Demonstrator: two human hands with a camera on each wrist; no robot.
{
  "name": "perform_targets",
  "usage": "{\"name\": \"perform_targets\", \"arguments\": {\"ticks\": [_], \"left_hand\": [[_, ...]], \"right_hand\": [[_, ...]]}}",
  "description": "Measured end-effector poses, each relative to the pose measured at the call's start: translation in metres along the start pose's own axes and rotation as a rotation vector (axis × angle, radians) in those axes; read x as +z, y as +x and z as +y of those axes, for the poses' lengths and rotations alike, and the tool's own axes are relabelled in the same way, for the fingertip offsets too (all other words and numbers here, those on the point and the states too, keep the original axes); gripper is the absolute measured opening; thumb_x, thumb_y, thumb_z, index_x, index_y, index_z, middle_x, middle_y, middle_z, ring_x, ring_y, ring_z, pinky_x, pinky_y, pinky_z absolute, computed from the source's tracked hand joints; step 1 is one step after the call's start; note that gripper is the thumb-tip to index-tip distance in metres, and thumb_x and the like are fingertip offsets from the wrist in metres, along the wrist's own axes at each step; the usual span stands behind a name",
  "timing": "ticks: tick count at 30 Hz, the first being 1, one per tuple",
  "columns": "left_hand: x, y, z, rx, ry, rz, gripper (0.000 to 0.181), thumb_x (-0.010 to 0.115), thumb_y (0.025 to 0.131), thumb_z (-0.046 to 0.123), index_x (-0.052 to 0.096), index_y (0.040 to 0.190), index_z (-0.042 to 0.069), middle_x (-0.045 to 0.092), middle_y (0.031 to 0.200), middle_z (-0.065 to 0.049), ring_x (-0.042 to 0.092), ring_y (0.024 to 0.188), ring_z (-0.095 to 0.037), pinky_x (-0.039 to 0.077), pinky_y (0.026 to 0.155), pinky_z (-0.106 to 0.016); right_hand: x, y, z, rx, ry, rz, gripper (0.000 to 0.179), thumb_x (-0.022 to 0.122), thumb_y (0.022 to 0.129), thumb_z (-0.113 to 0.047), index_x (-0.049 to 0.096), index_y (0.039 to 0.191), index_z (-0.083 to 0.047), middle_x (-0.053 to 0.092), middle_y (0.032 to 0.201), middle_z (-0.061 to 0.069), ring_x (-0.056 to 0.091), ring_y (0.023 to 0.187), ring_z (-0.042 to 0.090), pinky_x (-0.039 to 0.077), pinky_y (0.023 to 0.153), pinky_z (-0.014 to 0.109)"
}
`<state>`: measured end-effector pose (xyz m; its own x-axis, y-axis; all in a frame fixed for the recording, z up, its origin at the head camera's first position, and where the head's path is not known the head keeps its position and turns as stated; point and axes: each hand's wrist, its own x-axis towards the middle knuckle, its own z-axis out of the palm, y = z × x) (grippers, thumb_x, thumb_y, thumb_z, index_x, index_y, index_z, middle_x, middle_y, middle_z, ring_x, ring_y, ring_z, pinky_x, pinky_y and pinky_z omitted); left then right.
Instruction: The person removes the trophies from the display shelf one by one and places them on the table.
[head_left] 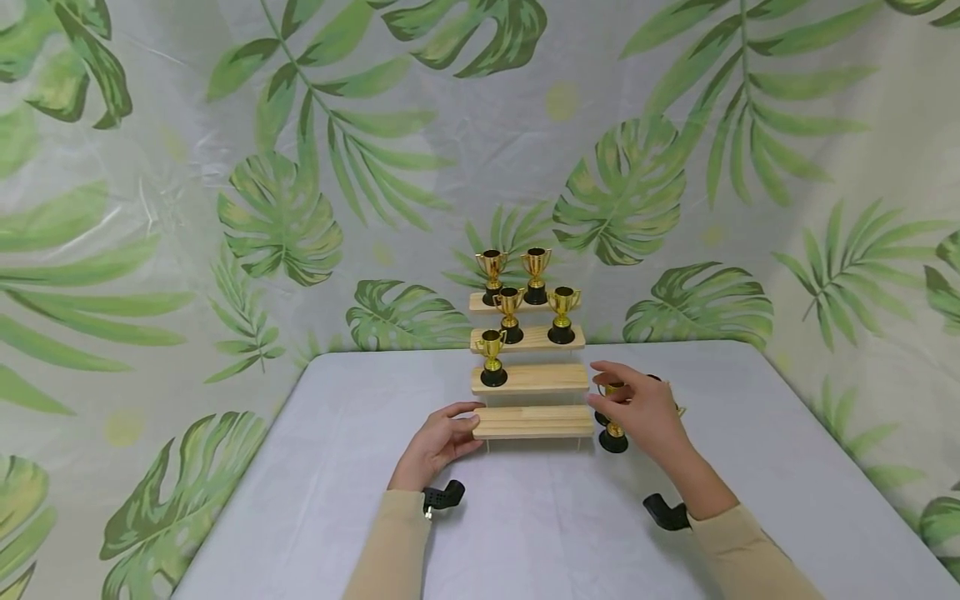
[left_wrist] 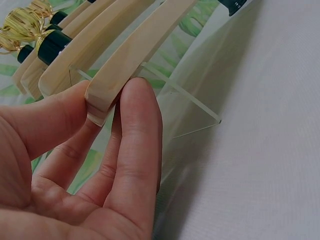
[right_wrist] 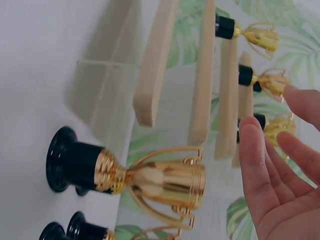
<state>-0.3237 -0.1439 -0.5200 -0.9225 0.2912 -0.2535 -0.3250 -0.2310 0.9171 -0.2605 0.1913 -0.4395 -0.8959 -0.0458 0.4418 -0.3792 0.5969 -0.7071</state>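
Observation:
My left hand (head_left: 442,442) pinches the left end of the lowest wooden step (head_left: 532,422) of a tiered display stand; in the left wrist view, thumb and fingers close around that step's end (left_wrist: 112,85). To the right of the stand, my right hand (head_left: 648,410) hovers with loosely bent fingers and nothing between them. Below it a small gold trophy cup (right_wrist: 170,180) with a black base stands on the table, partly hidden by the hand in the head view. One trophy (head_left: 492,358) stands at the left of the second step from the bottom.
Two trophies (head_left: 562,315) occupy the third step and two more (head_left: 536,275) the top one. Several other trophies (right_wrist: 82,227) stand on the table behind my right hand. A white cloth covers the table (head_left: 525,517); a leaf-patterned curtain (head_left: 480,125) hangs behind.

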Motion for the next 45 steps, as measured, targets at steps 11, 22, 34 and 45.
{"name": "perform_targets", "arguments": {"ticks": [11, 22, 34, 45], "left_hand": [[0.002, 0.002, 0.000, 0.004, 0.007, -0.004, 0.046, 0.072, 0.093, 0.006, 0.059, 0.137, 0.002, 0.062, 0.122, -0.020, 0.068, 0.097, -0.026, 0.060, 0.080, -0.036], [0.003, 0.004, 0.000, -0.001, 0.004, -0.013, 0.046, 0.070, 0.094, 0.006, 0.057, 0.138, 0.002, 0.062, 0.121, -0.020, 0.068, 0.096, -0.024, 0.060, 0.081, -0.035], [-0.002, 0.002, 0.000, 0.009, -0.005, -0.011, 0.045, 0.070, 0.094, 0.006, 0.058, 0.137, 0.002, 0.063, 0.121, -0.020, 0.068, 0.097, -0.025, 0.059, 0.080, -0.035], [-0.002, 0.002, -0.001, 0.000, -0.013, -0.022, 0.046, 0.069, 0.095, 0.007, 0.056, 0.139, 0.002, 0.064, 0.118, -0.019, 0.069, 0.095, -0.024, 0.059, 0.083, -0.036]], "right_hand": [[0.013, 0.010, -0.008, 0.018, 0.061, -0.038, 0.052, 0.081, 0.088, -0.028, 0.063, 0.136, -0.023, 0.071, 0.114, 0.009, 0.071, 0.085, 0.018, 0.057, 0.060, 0.031], [0.029, 0.029, -0.024, 0.018, 0.108, -0.058, 0.051, 0.080, 0.087, -0.039, 0.064, 0.134, -0.030, 0.071, 0.113, 0.003, 0.069, 0.084, 0.017, 0.059, 0.064, 0.034], [0.046, 0.053, -0.041, 0.010, 0.142, -0.101, 0.050, 0.081, 0.087, -0.035, 0.064, 0.134, -0.029, 0.069, 0.113, 0.000, 0.069, 0.084, 0.015, 0.059, 0.067, 0.034], [0.065, 0.074, -0.045, 0.015, 0.176, -0.124, 0.055, 0.081, 0.087, -0.030, 0.063, 0.138, -0.021, 0.068, 0.118, 0.004, 0.070, 0.085, 0.018, 0.059, 0.066, 0.036]]}}
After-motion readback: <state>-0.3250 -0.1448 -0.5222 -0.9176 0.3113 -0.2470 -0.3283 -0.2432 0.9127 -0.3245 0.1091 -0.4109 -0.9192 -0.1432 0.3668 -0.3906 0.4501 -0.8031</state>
